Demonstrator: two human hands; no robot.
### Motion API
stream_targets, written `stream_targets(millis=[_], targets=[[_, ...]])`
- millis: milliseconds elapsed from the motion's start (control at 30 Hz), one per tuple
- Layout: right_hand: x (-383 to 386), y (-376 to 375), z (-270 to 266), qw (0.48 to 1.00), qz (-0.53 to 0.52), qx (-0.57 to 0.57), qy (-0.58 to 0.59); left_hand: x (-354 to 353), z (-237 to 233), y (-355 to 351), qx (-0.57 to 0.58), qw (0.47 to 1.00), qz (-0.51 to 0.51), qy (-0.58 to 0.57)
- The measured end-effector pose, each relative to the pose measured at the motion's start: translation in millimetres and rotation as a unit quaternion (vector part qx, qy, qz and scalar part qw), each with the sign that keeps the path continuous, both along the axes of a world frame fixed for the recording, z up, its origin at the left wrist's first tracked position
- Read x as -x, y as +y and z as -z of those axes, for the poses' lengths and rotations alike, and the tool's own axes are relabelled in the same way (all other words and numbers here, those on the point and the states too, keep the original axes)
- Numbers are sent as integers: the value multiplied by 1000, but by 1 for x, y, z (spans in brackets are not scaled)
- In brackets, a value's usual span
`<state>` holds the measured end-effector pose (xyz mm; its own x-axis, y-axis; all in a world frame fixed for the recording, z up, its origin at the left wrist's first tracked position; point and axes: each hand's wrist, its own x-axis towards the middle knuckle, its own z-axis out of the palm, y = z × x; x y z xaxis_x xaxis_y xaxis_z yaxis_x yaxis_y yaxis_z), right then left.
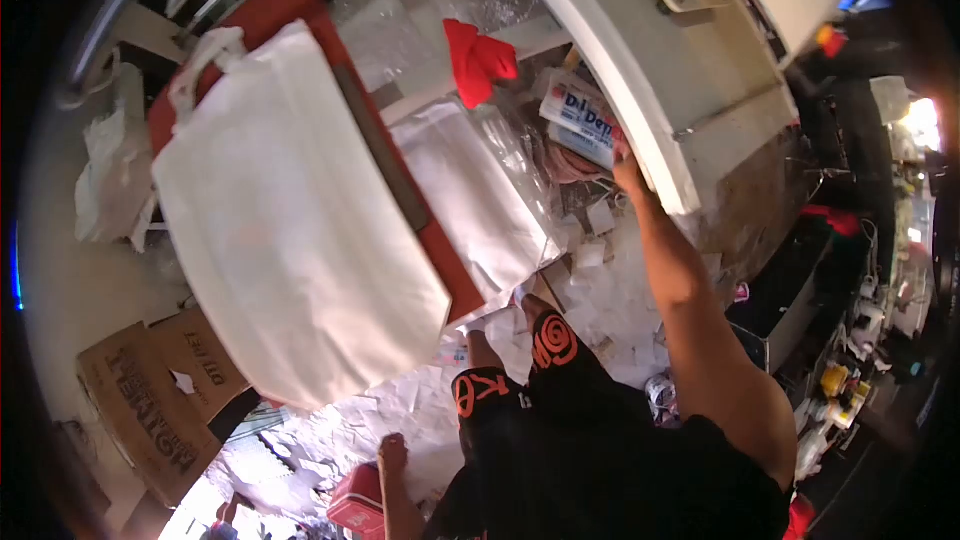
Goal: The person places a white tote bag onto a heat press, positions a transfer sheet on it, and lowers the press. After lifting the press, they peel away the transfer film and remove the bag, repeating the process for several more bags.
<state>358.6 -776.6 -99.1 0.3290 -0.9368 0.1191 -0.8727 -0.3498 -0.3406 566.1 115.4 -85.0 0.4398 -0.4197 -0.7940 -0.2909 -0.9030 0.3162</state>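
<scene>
Packet (582,118) in the upper right of the frame, beside the white-edged panel (640,105): pale plastic, blue lettering, a reddish patch at its right end, bluish printed layer below. Right hand (627,172) reaches its right end, fingertips at the plastic; firmness of grip cannot be told. Left hand (393,454), bottom centre-left, loosely curled near a red box (358,502); whether it holds anything cannot be told. Packet's right end partly covered by fingers, lettering incomplete, underside hidden. Red box partly hidden by left forearm.
</scene>
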Motion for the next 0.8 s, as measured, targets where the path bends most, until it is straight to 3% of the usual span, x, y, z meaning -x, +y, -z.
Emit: stream_targets(millis=[67, 100, 167, 233, 267, 367, 567, 600, 667, 733, 800], targets=[[-5, -57, 23, 1000, 5, 2, 13, 55, -14, -50, -115, 957, -261, 56], [-5, -78, 37, 1000, 7, 0, 20, 70, 10, -27, 87, 994, 69, -9], [-6, -113, 57, 999, 3, -19, 28, 86, -47, -132, -95, 978, -175, 67], [-13, -130, 66, 999, -3, -41, 35, 92, -54, -172, -32, 993, -111, 32], [-12, -134, 71, 998, -3, -53, 36, 89, -61, -199, -81, 989, -123, 22], [-9, -146, 88, 996, -4, -78, 40, 91, -58, -236, -50, 986, -160, 4], [-12, -147, 83, 994, -17, -99, 37, 86, -62, -279, -62, 988, -141, 25], [-11, -139, 79, 994, -24, -103, 31, 82, -66, -289, -62, 988, -142, 24], [-8, -103, 66, 991, -59, -122, 3, 72, -87, -327, 47, 973, -218, 61], [0, -29, 27, 967, -152, -198, -47, 72, -103, -364, 139, 964, -221, 48], [-7, 65, -80, 947, -221, -231, 26, 61, -141, -420, 273, 958, -91, 8]])
